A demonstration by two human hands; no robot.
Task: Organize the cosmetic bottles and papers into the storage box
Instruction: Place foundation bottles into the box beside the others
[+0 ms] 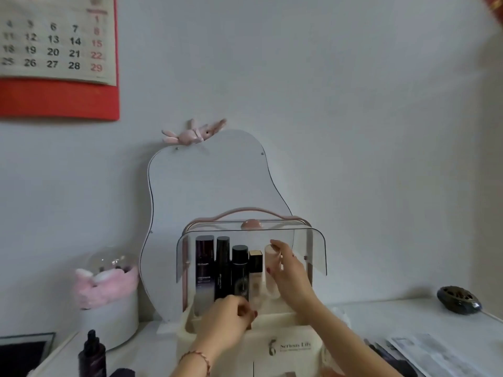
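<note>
A cream storage box (291,346) with a pink handle stands on the table, its clear lid (317,248) flipped up. Inside stand a purple bottle (204,270), two black bottles (222,268) (240,270) and a small beige bottle with a gold cap (255,278). My right hand (291,270) is shut on a frosted pale bottle (272,270), upright at the row's right end. My left hand (231,319) is curled at the box's front rim, below the black bottles; nothing shows in it. Papers (435,355) lie at the lower right.
A dark pump bottle (92,355) stands on the table at lower left. A pink fluffy holder (106,284) on a white cylinder sits at left, a pear-shaped mirror (212,186) behind the box, a dark round object (458,299) at right.
</note>
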